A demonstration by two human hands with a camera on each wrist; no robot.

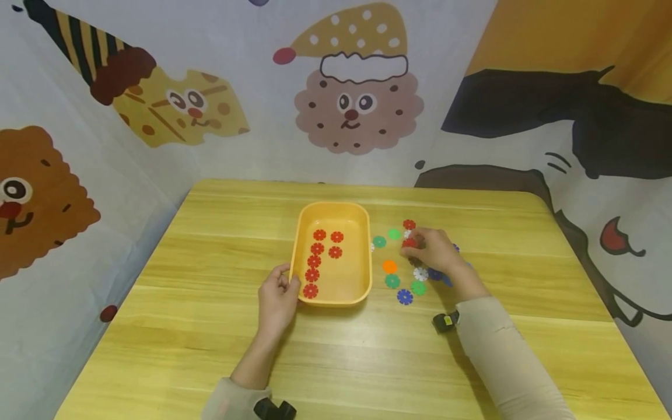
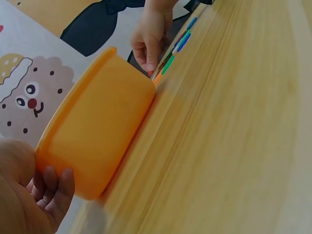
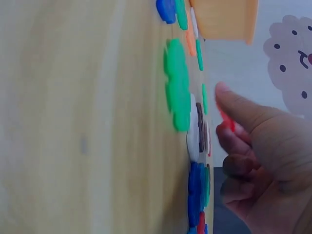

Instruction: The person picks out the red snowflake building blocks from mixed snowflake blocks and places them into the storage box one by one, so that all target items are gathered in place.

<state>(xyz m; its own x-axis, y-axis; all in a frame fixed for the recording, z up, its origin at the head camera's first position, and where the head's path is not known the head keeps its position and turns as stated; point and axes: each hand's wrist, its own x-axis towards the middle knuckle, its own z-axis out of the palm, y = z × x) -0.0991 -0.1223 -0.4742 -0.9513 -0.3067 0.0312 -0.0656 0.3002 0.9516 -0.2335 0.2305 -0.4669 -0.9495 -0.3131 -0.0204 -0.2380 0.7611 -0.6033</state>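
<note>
In the head view, several red snowflake discs [image 1: 314,261] lie in two columns inside a yellow-orange plastic tray [image 1: 366,274]. My left hand [image 1: 278,296] grips this tray at its near left corner; in the left wrist view its fingers [image 2: 62,195] bend against the outer wall. Right of the tray, my right hand [image 1: 434,251] pinches another red snowflake disc [image 1: 409,244] between thumb and fingertips, above loose discs. The right wrist view shows a sliver of that red disc [image 3: 226,119] behind the thumb, raised off the tabletop.
Loose discs are scattered right of the tray: a blue one [image 1: 405,297], an orange one [image 1: 389,266], green ones [image 1: 418,288], white ones [image 1: 420,274] and a red one [image 1: 409,224]. Some lie partly under the right hand. A cartoon-printed cloth [image 1: 262,157] hangs behind the wooden table [image 1: 336,361].
</note>
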